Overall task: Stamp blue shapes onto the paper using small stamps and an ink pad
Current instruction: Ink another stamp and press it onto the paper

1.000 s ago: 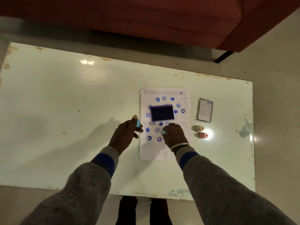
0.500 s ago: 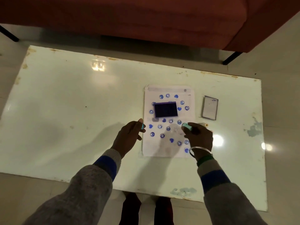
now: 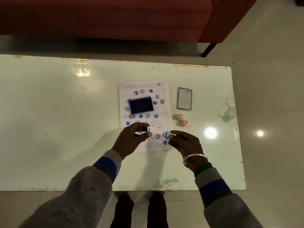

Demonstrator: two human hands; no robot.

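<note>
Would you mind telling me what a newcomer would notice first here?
The white paper dotted with blue smileys and hearts lies on the pale table, the dark ink pad on its upper half. Over its near edge, the left hand pinches a teal piece and the right hand a teal stamp.

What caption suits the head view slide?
Left hand pinches a teal piece, right hand a teal stamp, above the stamped paper.

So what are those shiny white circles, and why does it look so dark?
Head view: those are light reflections, a bright spot on the glossy table and a smaller spot on the floor; head view also: dim light leaves the left hand and right hand dark, with soft shadows on the table beside them.
</note>
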